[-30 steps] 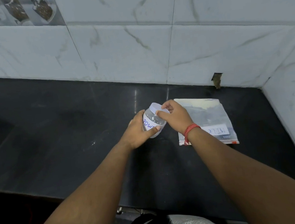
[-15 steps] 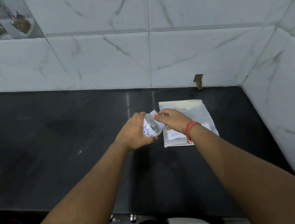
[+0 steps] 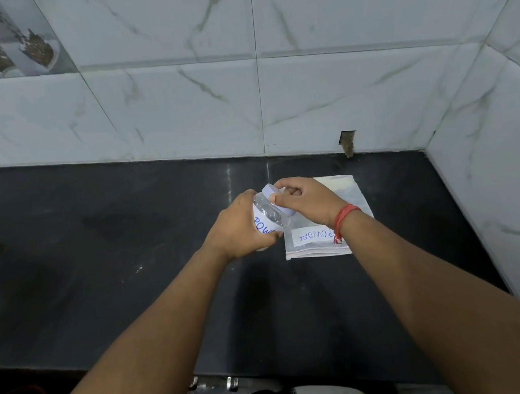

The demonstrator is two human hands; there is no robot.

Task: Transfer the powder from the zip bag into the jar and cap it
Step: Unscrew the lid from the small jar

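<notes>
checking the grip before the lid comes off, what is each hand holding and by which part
Left hand grips the clear jar round its labelled body. Right hand holds the jar's white lid by its rim.

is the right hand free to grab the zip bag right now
Probably not yet. The right hand grips the lid on the jar, which the left hand holds. The zip bag lies flat on the counter just under that wrist, nothing blocking it.
</notes>
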